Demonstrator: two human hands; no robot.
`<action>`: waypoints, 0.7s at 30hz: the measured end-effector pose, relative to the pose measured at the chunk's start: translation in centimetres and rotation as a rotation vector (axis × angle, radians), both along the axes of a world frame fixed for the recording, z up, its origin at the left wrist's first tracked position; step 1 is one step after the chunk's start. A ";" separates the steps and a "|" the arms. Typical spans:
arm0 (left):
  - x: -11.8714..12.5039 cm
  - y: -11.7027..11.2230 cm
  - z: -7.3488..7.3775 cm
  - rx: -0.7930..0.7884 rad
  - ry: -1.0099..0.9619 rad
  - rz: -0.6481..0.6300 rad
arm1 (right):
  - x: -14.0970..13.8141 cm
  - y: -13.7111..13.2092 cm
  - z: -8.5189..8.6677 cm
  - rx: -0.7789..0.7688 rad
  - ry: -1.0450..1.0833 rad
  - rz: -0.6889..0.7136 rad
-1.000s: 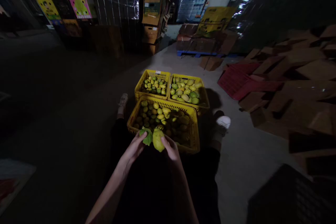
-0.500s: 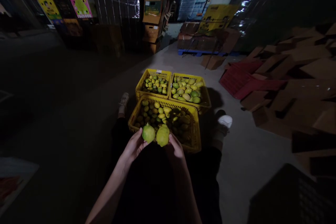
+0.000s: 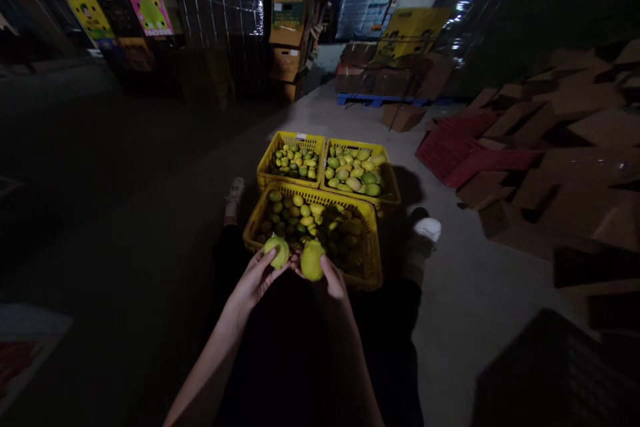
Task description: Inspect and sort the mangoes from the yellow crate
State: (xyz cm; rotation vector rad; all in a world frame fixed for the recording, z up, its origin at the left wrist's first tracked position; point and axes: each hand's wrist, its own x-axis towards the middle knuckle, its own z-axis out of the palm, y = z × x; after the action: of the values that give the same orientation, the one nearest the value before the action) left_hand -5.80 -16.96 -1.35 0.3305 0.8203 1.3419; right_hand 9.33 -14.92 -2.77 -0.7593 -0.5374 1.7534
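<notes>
The left hand's (image 3: 257, 277) fingers curl around a round, yellow-green citrus fruit (image 3: 278, 252); the right hand's (image 3: 334, 279) grip an oval, yellow-green citrus fruit (image 3: 313, 261) near its three o'clock, both at the six-to-seven-o'clock side of a yellow, slotted plastic crate (image 3: 373, 250).

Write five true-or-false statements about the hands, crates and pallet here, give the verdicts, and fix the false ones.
1. The left hand holds a lemon. True.
2. The right hand is empty. False: the right hand holds another lemon.
3. Three yellow crates stand close together. True.
4. The red crate lies left of the yellow crates. False: the red crate lies to their right.
5. Cartons sit on a blue pallet. True.
</notes>
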 end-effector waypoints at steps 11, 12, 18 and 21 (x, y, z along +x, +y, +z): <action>0.0 0.1 0.4 -0.127 -0.130 -0.061 | 0.3 0.2 -0.7 -0.010 -0.066 0.032; 0.0 0.1 0.4 -0.131 -0.139 -0.066 | 0.3 0.2 -0.8 -0.017 -0.065 0.042; -0.1 0.2 0.2 -0.100 -0.173 -0.096 | 0.1 0.1 -0.7 -0.035 -0.025 0.115; 0.3 0.2 0.4 -0.047 -0.185 -0.146 | 0.1 -0.2 -0.5 -0.033 -0.010 0.118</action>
State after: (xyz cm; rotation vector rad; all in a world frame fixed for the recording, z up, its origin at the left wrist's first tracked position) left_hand -5.53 -16.77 -0.98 0.2212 0.6599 1.1954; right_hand 9.40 -15.08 -3.29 -0.7733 -0.5715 1.8720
